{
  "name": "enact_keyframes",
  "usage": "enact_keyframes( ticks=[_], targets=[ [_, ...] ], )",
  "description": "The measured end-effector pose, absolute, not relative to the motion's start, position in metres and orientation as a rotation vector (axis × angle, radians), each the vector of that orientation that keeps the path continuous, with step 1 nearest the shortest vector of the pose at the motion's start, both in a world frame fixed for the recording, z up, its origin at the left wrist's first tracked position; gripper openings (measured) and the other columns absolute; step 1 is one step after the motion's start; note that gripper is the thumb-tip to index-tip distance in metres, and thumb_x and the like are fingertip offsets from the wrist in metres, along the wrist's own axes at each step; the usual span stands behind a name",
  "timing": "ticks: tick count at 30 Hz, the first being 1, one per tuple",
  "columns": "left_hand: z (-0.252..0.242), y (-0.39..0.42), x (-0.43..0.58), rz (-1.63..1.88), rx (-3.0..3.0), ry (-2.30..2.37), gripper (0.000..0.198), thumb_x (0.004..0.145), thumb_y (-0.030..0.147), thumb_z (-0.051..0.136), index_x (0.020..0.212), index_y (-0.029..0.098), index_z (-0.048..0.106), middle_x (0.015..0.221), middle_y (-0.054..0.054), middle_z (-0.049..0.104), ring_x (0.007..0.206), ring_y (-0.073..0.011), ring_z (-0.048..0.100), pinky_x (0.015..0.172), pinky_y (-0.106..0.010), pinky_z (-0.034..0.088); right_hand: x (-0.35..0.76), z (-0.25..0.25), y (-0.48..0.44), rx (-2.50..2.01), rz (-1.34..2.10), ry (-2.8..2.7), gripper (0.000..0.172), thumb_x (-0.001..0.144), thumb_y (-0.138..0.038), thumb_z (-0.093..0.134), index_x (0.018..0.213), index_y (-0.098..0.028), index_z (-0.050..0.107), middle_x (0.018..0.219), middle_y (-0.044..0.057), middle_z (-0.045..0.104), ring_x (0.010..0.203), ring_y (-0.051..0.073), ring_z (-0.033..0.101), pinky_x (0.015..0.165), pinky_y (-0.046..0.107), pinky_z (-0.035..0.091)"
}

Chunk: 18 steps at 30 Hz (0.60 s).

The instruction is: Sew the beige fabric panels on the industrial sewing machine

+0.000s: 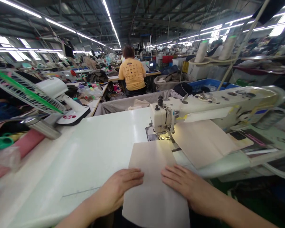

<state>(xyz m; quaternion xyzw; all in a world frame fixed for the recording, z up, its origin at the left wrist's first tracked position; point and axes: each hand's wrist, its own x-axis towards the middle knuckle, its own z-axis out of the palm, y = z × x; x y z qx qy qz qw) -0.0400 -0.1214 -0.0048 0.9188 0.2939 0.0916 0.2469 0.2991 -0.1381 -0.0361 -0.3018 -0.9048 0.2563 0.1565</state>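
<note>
A beige fabric panel (154,190) lies in front of the sewing machine (161,118), its far edge close to the lit needle area and its near end over the table's front edge. My left hand (123,186) rests on the panel's left side, fingers pressed together and pointing right. On the right side, my right hand (180,182) lies on the panel with its fingers stretched out flat. Another beige piece (204,142) is under the machine's arm, right of the needle.
On the left stand a white fan (71,104) and a steel flask (41,126). Thread cones (201,51) rise behind the machine. Beyond a cloth-lined bin (123,103), a person in a yellow shirt (133,72) sits facing away. A blue crate (211,84) is behind the machine.
</note>
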Motion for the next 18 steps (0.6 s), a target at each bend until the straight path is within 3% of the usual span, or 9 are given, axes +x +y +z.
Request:
enact_keyframes(
  ticks=[2,4,7,9,11,14,18],
  targets=[
    [-0.006,-0.111,-0.035,0.355,2.305,0.971,0.035,0.1,0.035,0.046,0.128,0.025,0.065,0.134,-0.007,0.066,0.123,-0.0242,0.061,0.107,-0.035,0.048,0.291,-0.037,-0.124,-0.899,0.873,-2.418,0.044,0.084,-0.009,0.054,0.124,-0.022,0.069,0.134,0.01,0.067,0.129,0.028,0.058,0.113,0.047,0.041],
    [-0.011,-0.098,-0.028,0.474,2.1,1.239,0.041,0.1,0.043,0.041,0.12,0.02,0.068,0.122,-0.01,0.071,0.111,-0.026,0.066,0.099,-0.038,0.051,0.281,-0.041,-0.105,-1.033,1.071,-2.096,0.024,0.09,-0.025,0.057,0.108,-0.021,0.073,0.111,0.01,0.076,0.107,0.028,0.069,0.097,0.043,0.054],
    [-0.02,-0.079,-0.018,0.495,1.872,1.615,0.046,0.093,0.054,0.042,0.099,0.016,0.068,0.094,-0.01,0.074,0.087,-0.0284,0.068,0.078,-0.039,0.054,0.267,-0.053,-0.082,-1.262,1.204,-1.516,0.04,0.087,-0.039,0.061,0.122,-0.019,0.063,0.089,0.006,0.075,0.085,0.025,0.072,0.076,0.038,0.058],
    [-0.024,-0.073,-0.012,0.437,1.84,1.728,0.042,0.089,0.056,0.045,0.088,0.019,0.063,0.078,-0.006,0.07,0.073,-0.0261,0.065,0.067,-0.035,0.049,0.26,-0.062,-0.077,-1.363,1.137,-1.324,0.062,0.081,-0.042,0.066,0.136,-0.017,0.051,0.08,0.002,0.071,0.072,0.023,0.069,0.069,0.036,0.056],
    [-0.026,-0.073,-0.008,0.408,1.878,1.794,0.035,0.088,0.054,0.043,0.083,0.022,0.057,0.069,-0.002,0.064,0.066,-0.0234,0.062,0.063,-0.032,0.043,0.257,-0.067,-0.079,-1.437,1.037,-1.299,0.072,0.079,-0.042,0.067,0.142,-0.015,0.044,0.076,-0.001,0.068,0.064,0.02,0.064,0.067,0.034,0.053],
    [-0.027,-0.081,-0.006,0.387,1.926,1.855,0.031,0.089,0.051,0.039,0.08,0.024,0.049,0.065,0.0,0.057,0.062,-0.0219,0.058,0.062,-0.031,0.039,0.256,-0.069,-0.087,-1.474,0.946,-1.404,0.055,0.083,-0.041,0.062,0.132,-0.018,0.055,0.078,0.0,0.066,0.063,0.017,0.061,0.066,0.032,0.051],
    [-0.029,-0.09,-0.005,0.407,1.919,1.897,0.031,0.092,0.051,0.034,0.078,0.025,0.043,0.065,0.0,0.055,0.062,-0.022,0.057,0.062,-0.031,0.038,0.257,-0.066,-0.088,-1.471,0.831,-1.59,0.024,0.085,-0.036,0.058,0.095,-0.02,0.073,0.079,0.004,0.069,0.068,0.019,0.061,0.069,0.032,0.049]
  ],
)
